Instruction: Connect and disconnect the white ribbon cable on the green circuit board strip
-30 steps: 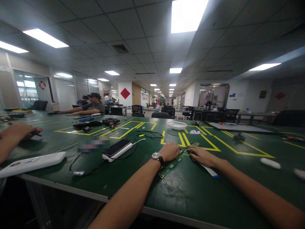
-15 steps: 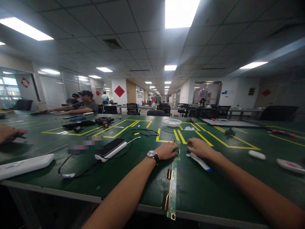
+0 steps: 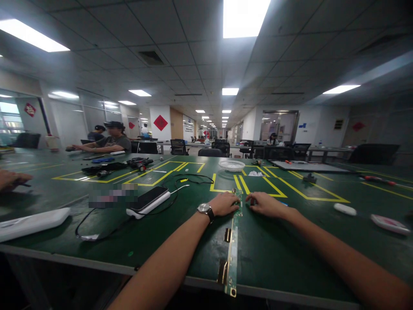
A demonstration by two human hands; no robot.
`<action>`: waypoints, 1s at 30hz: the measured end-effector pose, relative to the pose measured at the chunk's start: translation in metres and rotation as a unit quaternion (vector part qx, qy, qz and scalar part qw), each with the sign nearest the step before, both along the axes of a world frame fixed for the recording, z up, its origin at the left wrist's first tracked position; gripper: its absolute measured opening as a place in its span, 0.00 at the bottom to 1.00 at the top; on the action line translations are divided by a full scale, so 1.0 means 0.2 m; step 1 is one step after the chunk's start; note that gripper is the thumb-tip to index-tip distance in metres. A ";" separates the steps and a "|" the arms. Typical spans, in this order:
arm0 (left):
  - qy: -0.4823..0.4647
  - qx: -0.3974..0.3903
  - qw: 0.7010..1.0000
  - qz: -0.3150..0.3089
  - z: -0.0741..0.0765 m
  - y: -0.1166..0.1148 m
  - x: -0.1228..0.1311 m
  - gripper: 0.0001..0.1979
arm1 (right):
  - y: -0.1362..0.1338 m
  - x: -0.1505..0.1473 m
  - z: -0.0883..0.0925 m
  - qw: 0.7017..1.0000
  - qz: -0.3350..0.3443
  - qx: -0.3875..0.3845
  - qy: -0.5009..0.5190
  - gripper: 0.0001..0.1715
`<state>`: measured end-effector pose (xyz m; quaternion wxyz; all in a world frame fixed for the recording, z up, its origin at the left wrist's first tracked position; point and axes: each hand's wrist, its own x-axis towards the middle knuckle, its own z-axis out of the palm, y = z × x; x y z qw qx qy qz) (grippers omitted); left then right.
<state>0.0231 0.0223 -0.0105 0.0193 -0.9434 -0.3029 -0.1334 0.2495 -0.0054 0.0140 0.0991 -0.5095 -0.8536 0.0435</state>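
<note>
A long narrow green circuit board (image 3: 232, 254) with gold-coloured tabs runs from the table's front edge up to my hands. My left hand (image 3: 225, 204), with a watch at the wrist, lies on its far part, fingers closed at the board. Just right of that end is my right hand (image 3: 263, 204), fingers curled and thumb drawn in. Beyond my right wrist shows the blue end (image 3: 283, 204) of a white flat strip; the rest of the strip is hidden by the hand.
Left on the green table (image 3: 180, 241) are a phone on a white block (image 3: 149, 201), cables and a white case (image 3: 35, 224). A clear round basket (image 3: 231, 165) stands ahead. White objects (image 3: 344, 209) lie right. A person (image 3: 114, 140) sits far left; another hand (image 3: 12, 180) shows at the left edge.
My right hand has moved slightly left, closer to the board, and its fingers have curled in. The white strip has turned and gone mostly behind this hand. My left hand stays at the board.
</note>
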 end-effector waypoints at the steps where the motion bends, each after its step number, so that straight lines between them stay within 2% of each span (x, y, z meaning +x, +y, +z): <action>1: 0.000 0.001 1.000 -0.001 0.00 0.00 0.00 0.14 | 0.01 0.01 0.00 1.000 0.007 0.000 0.003 0.21; 5: -0.003 0.007 1.000 -0.006 -0.02 0.03 0.00 0.14 | 0.01 0.06 0.02 0.999 0.032 0.008 0.019 0.28; 9: -0.004 0.007 1.000 -0.009 -0.03 0.03 0.00 0.14 | -0.01 0.11 0.07 0.997 0.076 -0.011 0.002 0.30; 13: -0.006 -0.001 1.000 -0.009 -0.02 0.02 0.00 0.14 | -0.03 0.12 0.08 0.995 0.081 -0.043 -0.030 0.31; 22: -0.008 -0.007 1.000 -0.010 -0.03 0.03 0.00 0.14 | 0.00 0.11 0.06 0.997 0.069 -0.005 -0.037 0.17; 30: 0.008 -0.003 1.000 -0.004 -0.03 0.02 0.01 0.14 | -0.01 -0.02 0.00 0.998 0.009 0.049 -0.035 0.14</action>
